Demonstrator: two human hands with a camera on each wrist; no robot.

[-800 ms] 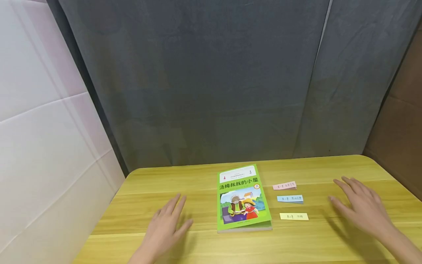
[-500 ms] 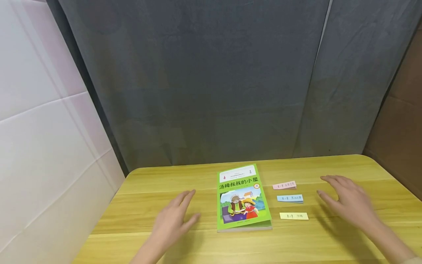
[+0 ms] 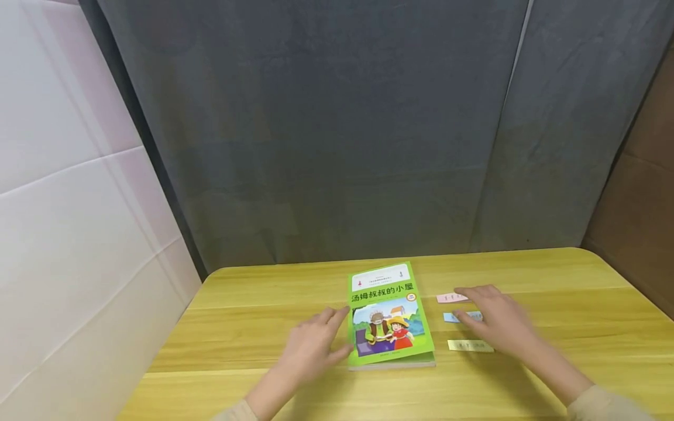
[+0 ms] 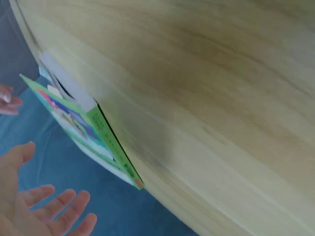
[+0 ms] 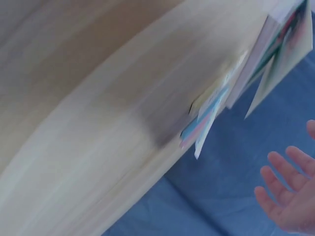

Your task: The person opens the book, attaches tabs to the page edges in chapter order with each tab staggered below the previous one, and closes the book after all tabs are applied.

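Note:
A green-covered paperback book (image 3: 389,316) lies on the wooden table, its front cover lifted slightly at the lower right corner. My left hand (image 3: 313,345) is at the book's left edge, fingers relaxed, holding nothing. To the right of the book lie three folded paper slips in a column: a pink slip (image 3: 450,298), a blue slip (image 3: 451,317) and a yellow slip (image 3: 470,345). Over the pink and blue slips, partly hiding them, is my right hand (image 3: 497,318), its fingers spread loosely. In the right wrist view this hand (image 5: 293,189) is empty.
The wooden table (image 3: 237,316) has a rounded far right corner. A dark grey cloth (image 3: 337,146) hangs behind it, a white panel (image 3: 89,222) stands at the left and a brown panel (image 3: 637,216) at the right.
Both hands have moved inward: the left hand rightward to the book's edge, the right hand leftward over the pink and blue slips. The book and slips lie as before.

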